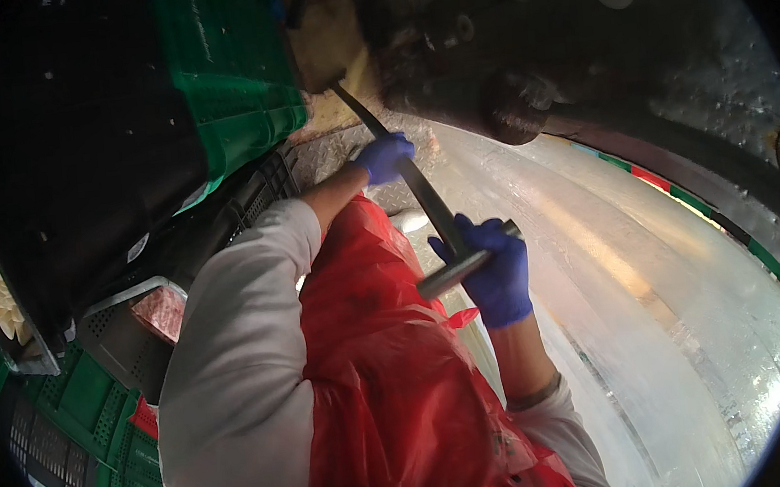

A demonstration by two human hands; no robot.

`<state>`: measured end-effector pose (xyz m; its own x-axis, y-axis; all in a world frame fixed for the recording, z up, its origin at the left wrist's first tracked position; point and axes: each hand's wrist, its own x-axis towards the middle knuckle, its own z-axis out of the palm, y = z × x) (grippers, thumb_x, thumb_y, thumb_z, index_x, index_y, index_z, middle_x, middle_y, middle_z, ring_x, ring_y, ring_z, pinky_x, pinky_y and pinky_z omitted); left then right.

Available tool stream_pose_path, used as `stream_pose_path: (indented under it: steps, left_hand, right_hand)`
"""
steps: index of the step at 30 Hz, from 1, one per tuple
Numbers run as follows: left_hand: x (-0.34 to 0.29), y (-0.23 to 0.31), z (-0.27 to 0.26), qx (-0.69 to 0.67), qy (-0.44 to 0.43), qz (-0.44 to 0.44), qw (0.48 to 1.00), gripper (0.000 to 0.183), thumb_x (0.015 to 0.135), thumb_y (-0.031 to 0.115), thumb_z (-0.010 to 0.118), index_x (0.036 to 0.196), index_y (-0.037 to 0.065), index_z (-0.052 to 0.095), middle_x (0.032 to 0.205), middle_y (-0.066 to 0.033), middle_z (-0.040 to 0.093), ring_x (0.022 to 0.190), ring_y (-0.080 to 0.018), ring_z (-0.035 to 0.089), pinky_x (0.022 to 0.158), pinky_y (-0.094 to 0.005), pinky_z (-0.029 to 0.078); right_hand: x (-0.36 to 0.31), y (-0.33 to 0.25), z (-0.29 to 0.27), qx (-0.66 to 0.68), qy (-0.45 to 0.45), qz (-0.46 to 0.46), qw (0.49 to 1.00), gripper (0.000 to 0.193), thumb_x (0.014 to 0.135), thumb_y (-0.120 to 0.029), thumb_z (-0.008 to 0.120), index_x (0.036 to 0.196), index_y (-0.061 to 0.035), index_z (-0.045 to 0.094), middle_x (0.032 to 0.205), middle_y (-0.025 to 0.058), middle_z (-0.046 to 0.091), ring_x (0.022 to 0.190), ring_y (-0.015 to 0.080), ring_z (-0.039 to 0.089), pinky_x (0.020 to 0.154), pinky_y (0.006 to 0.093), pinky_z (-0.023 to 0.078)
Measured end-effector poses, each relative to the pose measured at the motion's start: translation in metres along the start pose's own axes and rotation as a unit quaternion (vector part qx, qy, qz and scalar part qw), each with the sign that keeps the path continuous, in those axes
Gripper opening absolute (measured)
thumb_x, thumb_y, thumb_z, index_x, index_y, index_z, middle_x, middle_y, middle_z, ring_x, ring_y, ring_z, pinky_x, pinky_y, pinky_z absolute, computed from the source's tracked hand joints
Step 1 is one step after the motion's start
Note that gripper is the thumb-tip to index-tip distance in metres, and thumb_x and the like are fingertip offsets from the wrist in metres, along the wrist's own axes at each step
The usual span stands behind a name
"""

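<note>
I hold a long dark metal bar with a T-shaped crosspiece (436, 205) at its near end. It runs slantwise, away and to the left. My left hand (387, 158), in a blue glove, is closed around the bar partway along. My right hand (500, 276), also blue-gloved, is closed on the T-shaped end. The bar's far end reaches a yellowish-brown surface (334, 115) beside a green crate; I cannot make out what it bears there. My red apron (371, 355) lies close behind the bar.
Stacked green crates (235, 82) and large black crates (81, 158) crowd the left. A piece of red meat (161, 313) shows in a grey perforated crate. Dark bulky equipment (558, 56) fills the upper right. A pale, shiny surface (633, 307) spreads along the right.
</note>
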<state>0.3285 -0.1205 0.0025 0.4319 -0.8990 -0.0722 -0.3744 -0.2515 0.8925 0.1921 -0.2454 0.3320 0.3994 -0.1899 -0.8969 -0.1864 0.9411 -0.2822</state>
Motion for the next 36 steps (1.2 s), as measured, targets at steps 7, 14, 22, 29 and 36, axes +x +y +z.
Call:
stream_pose_path:
  steps: [7,14,22,29,36]
  left_hand:
    - [0.010,0.060,0.042,-0.128,0.048,0.087,0.987,0.010,0.071,0.006,0.068,0.079,0.007,0.061,0.081,-0.0131,0.062,0.085,-0.0350,0.061,0.078,-0.0443,0.049]
    - [0.018,0.077,0.082,-0.121,-0.104,0.106,0.981,0.014,0.073,0.015,0.074,0.082,0.009,0.065,0.085,-0.0148,0.069,0.087,-0.0395,0.067,0.078,-0.0463,0.053]
    - [0.049,0.114,0.109,-0.126,-0.114,0.025,0.985,0.008,0.081,0.015,0.065,0.087,0.011,0.068,0.090,-0.0149,0.071,0.091,-0.0402,0.068,0.082,-0.0486,0.053]
    - [0.025,0.167,0.096,-0.160,0.059,-0.073,0.983,0.006,0.082,0.010,0.059,0.084,0.011,0.064,0.089,-0.0131,0.067,0.096,-0.0379,0.063,0.085,-0.0475,0.052]
    - [0.056,0.139,0.111,-0.221,0.211,-0.075,0.949,0.010,0.076,0.007,0.064,0.075,0.009,0.054,0.079,-0.0146,0.058,0.081,-0.0351,0.058,0.074,-0.0435,0.046]
  right_hand:
    - [-0.053,-0.021,0.027,-0.035,0.041,-0.072,0.996,0.015,0.085,0.000,0.063,0.097,-0.0042,0.056,0.106,0.0188,0.064,0.109,0.0387,0.065,0.099,0.0640,0.055]
    - [-0.080,-0.020,0.020,0.016,0.124,-0.092,0.988,0.009,0.087,-0.001,0.061,0.092,-0.0084,0.059,0.109,0.0185,0.065,0.114,0.0354,0.063,0.104,0.0677,0.050]
    - [-0.051,-0.046,0.009,-0.149,0.092,-0.200,0.964,0.016,0.088,-0.014,0.064,0.096,-0.0013,0.061,0.105,0.0138,0.062,0.122,0.0329,0.063,0.095,0.0560,0.059]
    - [-0.064,-0.065,-0.025,-0.367,-0.025,-0.256,0.894,0.018,0.068,-0.009,0.070,0.083,0.0005,0.065,0.082,0.0114,0.067,0.087,0.0254,0.070,0.085,0.0394,0.054]
    - [-0.039,-0.111,0.000,-0.489,-0.031,-0.180,0.853,0.020,0.066,-0.007,0.074,0.082,-0.0001,0.066,0.075,0.0059,0.066,0.067,0.0146,0.062,0.065,0.0305,0.049]
